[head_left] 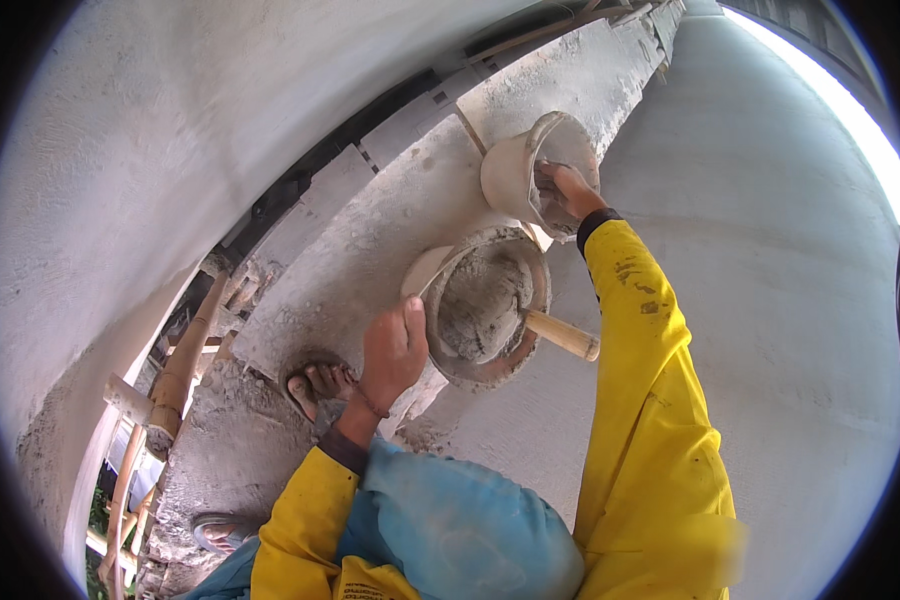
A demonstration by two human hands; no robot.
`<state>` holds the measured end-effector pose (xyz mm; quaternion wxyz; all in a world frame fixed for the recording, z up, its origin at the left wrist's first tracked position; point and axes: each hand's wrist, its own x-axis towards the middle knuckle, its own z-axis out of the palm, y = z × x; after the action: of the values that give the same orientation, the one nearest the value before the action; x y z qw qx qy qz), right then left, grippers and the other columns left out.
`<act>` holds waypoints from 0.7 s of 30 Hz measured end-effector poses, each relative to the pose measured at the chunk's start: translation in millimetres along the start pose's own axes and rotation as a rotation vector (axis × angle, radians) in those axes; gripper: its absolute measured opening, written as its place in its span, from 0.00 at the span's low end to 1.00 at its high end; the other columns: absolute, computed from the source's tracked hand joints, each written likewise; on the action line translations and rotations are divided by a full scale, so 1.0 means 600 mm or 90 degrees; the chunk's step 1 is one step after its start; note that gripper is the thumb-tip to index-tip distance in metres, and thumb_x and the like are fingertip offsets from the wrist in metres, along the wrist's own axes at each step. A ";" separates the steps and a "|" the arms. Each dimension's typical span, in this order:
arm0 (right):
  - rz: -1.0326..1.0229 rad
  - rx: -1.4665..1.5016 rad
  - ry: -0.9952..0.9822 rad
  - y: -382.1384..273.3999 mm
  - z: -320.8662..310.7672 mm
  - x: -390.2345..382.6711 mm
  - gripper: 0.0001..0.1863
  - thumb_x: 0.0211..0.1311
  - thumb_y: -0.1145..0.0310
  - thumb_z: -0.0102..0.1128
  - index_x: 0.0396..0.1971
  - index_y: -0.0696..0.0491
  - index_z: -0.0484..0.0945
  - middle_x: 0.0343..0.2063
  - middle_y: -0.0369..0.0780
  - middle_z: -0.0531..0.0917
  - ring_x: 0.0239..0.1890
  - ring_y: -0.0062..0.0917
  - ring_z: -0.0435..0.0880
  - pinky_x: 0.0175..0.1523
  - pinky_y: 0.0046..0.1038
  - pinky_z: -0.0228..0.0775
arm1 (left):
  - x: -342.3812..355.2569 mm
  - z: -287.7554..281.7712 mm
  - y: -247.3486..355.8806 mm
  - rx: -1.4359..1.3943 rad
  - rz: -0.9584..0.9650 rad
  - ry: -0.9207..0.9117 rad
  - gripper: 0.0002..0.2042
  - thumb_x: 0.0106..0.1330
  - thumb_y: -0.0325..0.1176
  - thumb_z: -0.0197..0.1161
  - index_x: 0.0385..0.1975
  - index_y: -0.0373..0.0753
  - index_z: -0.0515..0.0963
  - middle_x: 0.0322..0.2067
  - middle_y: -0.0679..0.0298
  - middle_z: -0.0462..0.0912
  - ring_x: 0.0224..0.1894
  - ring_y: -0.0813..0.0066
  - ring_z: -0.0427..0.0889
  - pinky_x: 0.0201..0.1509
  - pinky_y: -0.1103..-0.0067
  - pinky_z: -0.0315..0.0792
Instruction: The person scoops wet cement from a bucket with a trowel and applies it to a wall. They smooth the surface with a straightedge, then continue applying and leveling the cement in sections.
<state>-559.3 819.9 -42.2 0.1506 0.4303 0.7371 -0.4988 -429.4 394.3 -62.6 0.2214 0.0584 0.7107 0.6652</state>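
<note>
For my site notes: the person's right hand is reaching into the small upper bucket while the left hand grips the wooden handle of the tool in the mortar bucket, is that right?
Not quite. In the head view the left hand grips the rim of the mortar bucket, not the wooden handle, which sticks out untouched. The right hand is indeed reaching into the small upper bucket.

Two hands (pixel 395 350) (pixel 565 190), two mortar-caked buckets (pixel 485 305) (pixel 530 170), one wooden tool handle (pixel 563 335), two sandalled feet (pixel 320 385) (pixel 220 530).

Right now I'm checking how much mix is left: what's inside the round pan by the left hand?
The pan holds a mound of grey mortar, with a wooden-handled tool stuck in it. The left hand grips its rim. The pan's bottom is covered by the mortar.
</note>
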 end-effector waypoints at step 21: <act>-0.001 0.249 -0.460 -0.063 -0.036 -0.167 0.22 0.76 0.54 0.50 0.21 0.51 0.70 0.19 0.36 0.72 0.22 0.22 0.76 0.22 0.25 0.67 | 0.002 0.001 -0.002 0.001 0.010 -0.008 0.18 0.79 0.41 0.40 0.37 0.36 0.75 0.25 0.42 0.78 0.33 0.36 0.78 0.34 0.55 0.71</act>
<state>-525.9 785.0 56.0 0.3148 0.2475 0.5286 -0.7485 -429.6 395.1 -64.2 0.2210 0.0682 0.7091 0.6661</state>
